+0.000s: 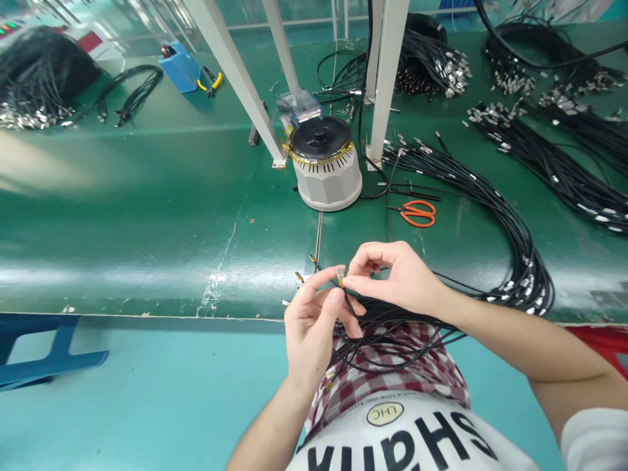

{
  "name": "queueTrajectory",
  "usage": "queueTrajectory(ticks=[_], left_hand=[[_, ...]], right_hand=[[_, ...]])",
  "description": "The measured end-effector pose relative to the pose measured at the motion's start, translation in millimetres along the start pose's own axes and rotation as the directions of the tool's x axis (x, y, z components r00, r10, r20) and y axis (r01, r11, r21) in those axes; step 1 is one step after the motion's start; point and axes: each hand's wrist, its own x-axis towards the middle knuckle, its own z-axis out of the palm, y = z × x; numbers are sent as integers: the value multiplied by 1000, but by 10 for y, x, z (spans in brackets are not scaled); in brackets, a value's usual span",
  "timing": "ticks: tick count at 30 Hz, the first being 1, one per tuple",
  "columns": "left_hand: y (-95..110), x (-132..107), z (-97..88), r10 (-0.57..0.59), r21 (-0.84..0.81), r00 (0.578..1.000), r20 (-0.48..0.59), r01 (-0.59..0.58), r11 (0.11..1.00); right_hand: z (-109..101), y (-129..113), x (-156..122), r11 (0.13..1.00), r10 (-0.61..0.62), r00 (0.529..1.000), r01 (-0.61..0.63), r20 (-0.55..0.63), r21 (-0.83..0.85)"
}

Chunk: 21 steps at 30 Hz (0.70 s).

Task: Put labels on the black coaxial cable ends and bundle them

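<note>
Head view, largest to smallest: green counter [147,216]; black cable bundle [510,216] sweeping from right of frame into the lap; white tape dispenser [328,171], upper centre; orange scissors [418,213]. Left hand [309,324] and right hand [397,275] each pinch a small yellow-taped cable end [340,275] at centre. Risk, judged: loose loops snagging could tug the end free. Legible: "LHC" on the shirt.
</note>
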Motion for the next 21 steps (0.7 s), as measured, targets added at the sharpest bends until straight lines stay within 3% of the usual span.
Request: queueTrajectory(ticks=[9, 16, 21], left_hand=[[0, 30, 17, -35, -2, 999, -40, 35, 999], [-50, 6, -26, -26, -92, 999, 28, 28, 995], [-44, 19, -32, -127, -88, 992, 2, 127, 988]], right_hand=[[-4, 40, 33, 995, 20, 996, -28, 84, 99], [-35, 29, 29, 997, 0, 994, -10, 110, 83], [-34, 46, 25, 999, -32, 995, 29, 91, 38]])
